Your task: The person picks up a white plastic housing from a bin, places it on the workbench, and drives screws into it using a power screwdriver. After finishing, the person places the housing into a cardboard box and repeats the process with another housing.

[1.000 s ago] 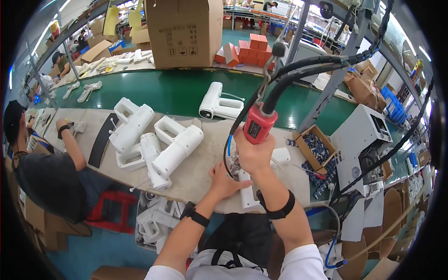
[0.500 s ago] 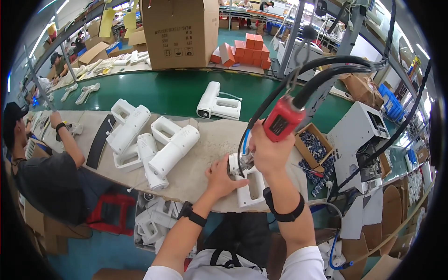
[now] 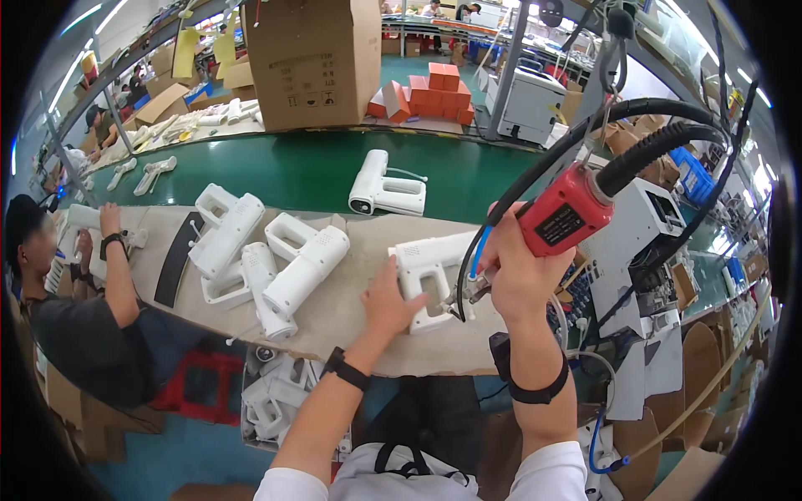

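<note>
My right hand is wrapped round a red power screwdriver that hangs from above on a thick black cable. Its metal front end points down and left, beside the handle loop of a white gun-shaped housing. That housing lies on the worktable, its barrel running left to right and its loop toward me. My left hand holds the housing's left side, fingers at the barrel end and thumb by the loop. Whether the screwdriver's tip touches the housing, I cannot tell.
Several white housings lie to the left, next to a dark curved strip. One more housing is on the green belt. A co-worker sits at the left. A grey-white machine stands right.
The housing has turned so its barrel now lies crosswise. My right hand and the screwdriver have moved right. The co-worker's hands have shifted to a white part.
</note>
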Available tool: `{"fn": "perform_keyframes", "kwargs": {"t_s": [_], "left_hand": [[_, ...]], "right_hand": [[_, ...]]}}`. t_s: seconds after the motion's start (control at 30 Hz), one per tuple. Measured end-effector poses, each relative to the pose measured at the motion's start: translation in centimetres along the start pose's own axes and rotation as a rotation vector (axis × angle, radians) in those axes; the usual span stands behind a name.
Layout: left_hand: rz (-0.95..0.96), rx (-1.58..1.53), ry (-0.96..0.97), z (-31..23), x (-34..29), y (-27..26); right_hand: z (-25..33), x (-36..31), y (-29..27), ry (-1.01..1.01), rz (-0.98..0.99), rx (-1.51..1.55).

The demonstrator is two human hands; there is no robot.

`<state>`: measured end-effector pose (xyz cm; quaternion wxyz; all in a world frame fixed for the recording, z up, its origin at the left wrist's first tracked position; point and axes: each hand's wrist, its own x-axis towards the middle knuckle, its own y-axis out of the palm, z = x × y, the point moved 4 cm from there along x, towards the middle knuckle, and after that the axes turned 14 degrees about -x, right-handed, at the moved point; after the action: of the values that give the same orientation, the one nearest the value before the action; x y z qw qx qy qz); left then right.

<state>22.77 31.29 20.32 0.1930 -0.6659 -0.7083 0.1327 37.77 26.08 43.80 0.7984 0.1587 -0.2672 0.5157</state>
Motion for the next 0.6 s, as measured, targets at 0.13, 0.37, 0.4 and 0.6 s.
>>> {"fn": "perform_keyframes", "kwargs": {"t_s": [0.13, 0.37, 0.4, 0.6], "left_hand": [[-0.03, 0.063, 0.014, 0.2, 0.4, 0.2], [-0.057, -0.017, 0.086, 1.1, 0.7, 0.6], [-0.057, -0.013, 0.081, 1.0, 0.6, 0.6], [-0.046, 0.079, 0.06, -0.4, 0.2, 0.4]], "right_hand": [[0.8, 0.4, -1.8, -0.017, 0.003, 0.035], [-3.4, -0.3, -1.1, 0.023, 0.011, -0.047], [-3.8, -0.5, -0.9, 0.028, 0.013, -0.043], [-8.0, -1.9, 0.6, 0.116, 0.034, -0.155]]}}
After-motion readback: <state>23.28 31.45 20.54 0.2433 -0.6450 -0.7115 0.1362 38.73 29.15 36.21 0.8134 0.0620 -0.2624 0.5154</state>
